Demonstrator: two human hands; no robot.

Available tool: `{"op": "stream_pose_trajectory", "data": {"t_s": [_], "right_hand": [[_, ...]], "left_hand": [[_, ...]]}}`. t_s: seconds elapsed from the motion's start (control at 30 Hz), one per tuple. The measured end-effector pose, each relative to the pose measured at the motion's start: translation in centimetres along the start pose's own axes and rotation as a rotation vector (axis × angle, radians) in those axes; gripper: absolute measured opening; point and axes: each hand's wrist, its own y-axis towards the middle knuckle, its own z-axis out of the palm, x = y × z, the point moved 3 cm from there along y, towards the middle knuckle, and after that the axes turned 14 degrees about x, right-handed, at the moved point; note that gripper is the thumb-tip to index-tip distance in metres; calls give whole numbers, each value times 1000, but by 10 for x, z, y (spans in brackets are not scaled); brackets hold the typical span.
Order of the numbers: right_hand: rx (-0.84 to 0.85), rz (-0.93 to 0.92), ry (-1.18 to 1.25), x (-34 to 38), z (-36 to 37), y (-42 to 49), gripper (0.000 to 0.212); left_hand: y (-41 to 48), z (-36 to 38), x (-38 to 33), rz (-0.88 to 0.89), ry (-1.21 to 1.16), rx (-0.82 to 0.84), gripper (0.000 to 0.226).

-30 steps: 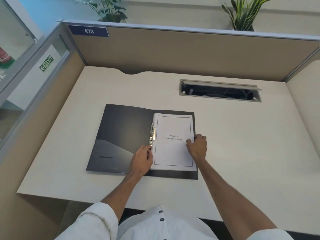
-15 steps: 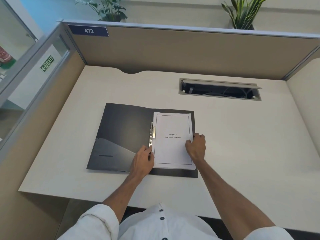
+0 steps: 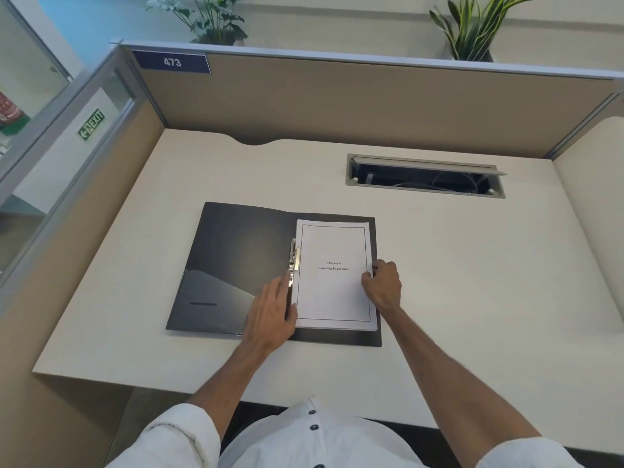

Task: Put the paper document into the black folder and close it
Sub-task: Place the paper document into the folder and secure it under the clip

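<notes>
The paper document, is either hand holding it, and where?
The right hand grips the paper document at its right edge; the left hand lies flat beside its left edge.

Bright, even light — sharp, edges slightly bowed

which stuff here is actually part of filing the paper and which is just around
In the job: black folder, lying open; paper document on its right half; metal clip; left hand; right hand.

Just around: cable hatch, desk number plate, plants, exit sign.

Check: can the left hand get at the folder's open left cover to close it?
Probably yes. The left hand lies on the folder beside the clip; nothing sits on the left cover.
</notes>
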Motion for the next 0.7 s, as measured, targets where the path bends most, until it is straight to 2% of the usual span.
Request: {"op": "stream_pose_trajectory", "data": {"t_s": [0.1, 0.2, 0.33, 0.4, 0.57, 0.7], "right_hand": [[18, -12, -26, -2, -6, 6, 20], [10, -27, -55, -3, -12, 12, 19], [-71, -23, -90, 2, -23, 19, 24], [-89, -94, -144, 14, -26, 29, 23], [87, -367, -442, 61, -21, 69, 45], [140, -473, -602, 92, -14, 93, 46]], "left_hand": [[-6, 6, -3, 198, 52, 126, 92], [-8, 13, -7, 264, 73, 211, 103], [-9, 16, -9, 272, 81, 240, 108], [-8, 15, -9, 271, 85, 252, 109], [-5, 19, -21, 317, 99, 289, 110], [5, 20, -27, 322, 111, 321, 109]]}}
